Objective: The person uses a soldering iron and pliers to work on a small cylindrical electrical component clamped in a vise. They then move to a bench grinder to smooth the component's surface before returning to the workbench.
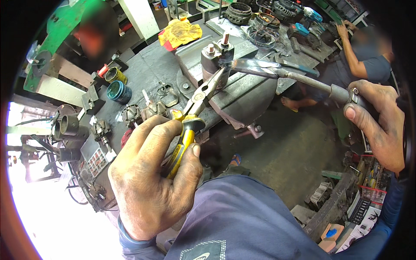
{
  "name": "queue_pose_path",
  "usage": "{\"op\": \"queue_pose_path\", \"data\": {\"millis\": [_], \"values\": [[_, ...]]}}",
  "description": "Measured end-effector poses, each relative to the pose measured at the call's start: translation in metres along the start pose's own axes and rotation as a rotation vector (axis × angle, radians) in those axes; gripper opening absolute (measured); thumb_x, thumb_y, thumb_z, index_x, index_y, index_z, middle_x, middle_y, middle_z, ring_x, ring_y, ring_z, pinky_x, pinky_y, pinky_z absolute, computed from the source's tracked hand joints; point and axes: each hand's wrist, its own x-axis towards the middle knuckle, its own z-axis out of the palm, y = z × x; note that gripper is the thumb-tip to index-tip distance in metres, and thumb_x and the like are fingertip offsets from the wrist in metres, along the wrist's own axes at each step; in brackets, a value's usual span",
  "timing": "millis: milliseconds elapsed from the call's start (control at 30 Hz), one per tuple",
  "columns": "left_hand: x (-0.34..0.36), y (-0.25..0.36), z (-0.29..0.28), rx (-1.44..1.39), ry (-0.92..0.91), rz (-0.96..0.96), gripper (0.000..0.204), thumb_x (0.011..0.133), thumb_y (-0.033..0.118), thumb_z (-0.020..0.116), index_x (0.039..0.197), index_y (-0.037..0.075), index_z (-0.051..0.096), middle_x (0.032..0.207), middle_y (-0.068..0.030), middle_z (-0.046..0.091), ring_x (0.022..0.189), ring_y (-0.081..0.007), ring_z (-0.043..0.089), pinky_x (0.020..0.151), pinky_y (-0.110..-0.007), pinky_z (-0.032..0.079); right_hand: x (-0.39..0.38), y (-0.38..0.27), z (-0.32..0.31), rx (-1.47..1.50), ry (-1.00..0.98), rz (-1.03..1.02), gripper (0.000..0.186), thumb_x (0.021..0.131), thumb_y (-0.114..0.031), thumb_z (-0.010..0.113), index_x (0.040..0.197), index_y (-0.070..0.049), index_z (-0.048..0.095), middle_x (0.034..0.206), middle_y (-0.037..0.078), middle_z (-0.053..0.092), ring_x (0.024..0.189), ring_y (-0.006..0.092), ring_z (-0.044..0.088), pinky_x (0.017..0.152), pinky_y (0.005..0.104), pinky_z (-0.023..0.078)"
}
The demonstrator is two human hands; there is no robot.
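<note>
My left hand grips yellow-and-black long-nose pliers, whose tips reach the side of a dark block topped by two studs with nuts, held in a grey bench vise. My right hand is wrapped round the handle of a long metal tongs-like tool with a hose clamp near the grip; its flattened, discoloured end meets the block just right of the pliers' tips, where the exact contact is too small to tell.
The workbench holds a yellow glove, open cans, metal parts and a parts organiser. A co-worker works at the upper right. Tools and a steel beam lie at the lower right.
</note>
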Motion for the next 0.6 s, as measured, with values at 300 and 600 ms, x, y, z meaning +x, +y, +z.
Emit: {"op": "queue_pose_path", "data": {"millis": [300,600], "values": [[0.003,0.013,0.001,0.197,0.042,0.124,0.030,0.078,0.006,0.073,0.107,-0.003,0.073,0.107,-0.0232,0.071,0.096,-0.0345,0.072,0.085,-0.038,0.055,0.004,0.029,0.013,-0.021,0.055,-0.062,0.039,0.097,-0.025,0.071,0.128,-0.002,0.063,0.108,0.011,0.064,0.107,0.0242,0.057,0.098,0.0379,0.045],[0.008,0.024,-0.001,0.368,0.056,0.199,0.032,0.074,0.006,0.076,0.105,-0.003,0.074,0.110,-0.0251,0.071,0.095,-0.0374,0.073,0.083,-0.042,0.056,0.000,0.043,0.016,-0.003,0.037,-0.024,0.040,0.098,-0.027,0.071,0.128,-0.003,0.062,0.107,0.011,0.063,0.106,0.0232,0.056,0.097,0.0373,0.045]]}}
